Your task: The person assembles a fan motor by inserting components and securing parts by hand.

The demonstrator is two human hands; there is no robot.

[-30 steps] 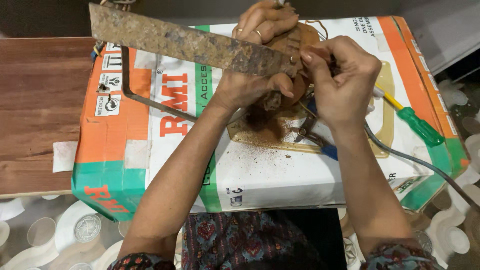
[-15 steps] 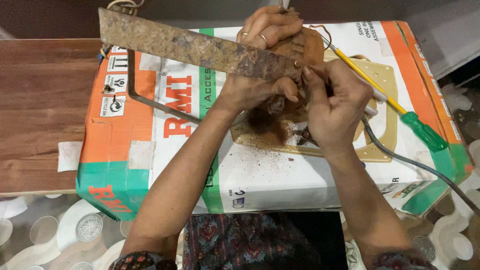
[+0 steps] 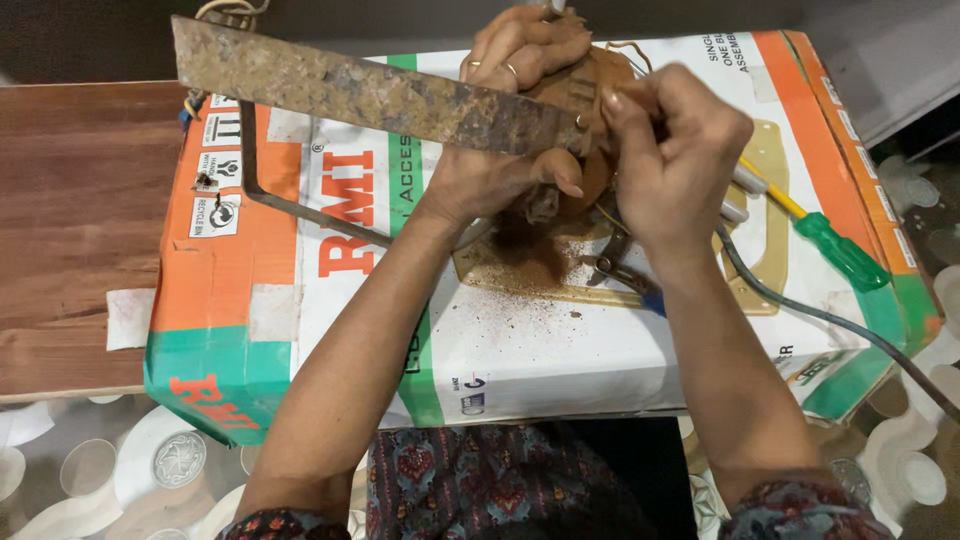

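My left hand (image 3: pixel 490 180) is wrapped around a rusty round metal body (image 3: pixel 592 82) held above a cardboard box (image 3: pixel 560 340). A long rusty flat blade (image 3: pixel 350 90) sticks out from that body to the left and crosses over my left hand's fingers. My right hand (image 3: pixel 680 150) is pinched with its fingertips at the joint where the blade meets the body. What it pinches is too small to tell. Rust dust lies on the box under both hands.
Pliers (image 3: pixel 615 265) lie on the box below my hands, on a beige flat plate (image 3: pixel 765 170). A green-handled screwdriver (image 3: pixel 840 250) lies at the right, beside a black cable (image 3: pixel 800 310). A bent metal rod (image 3: pixel 250 170) lies left. A wooden table (image 3: pixel 70 230) adjoins the box.
Both hands keep hold at the blade's joint. The blade's left end has tilted slightly, and my right hand's fingertips have shifted a little at the joint.
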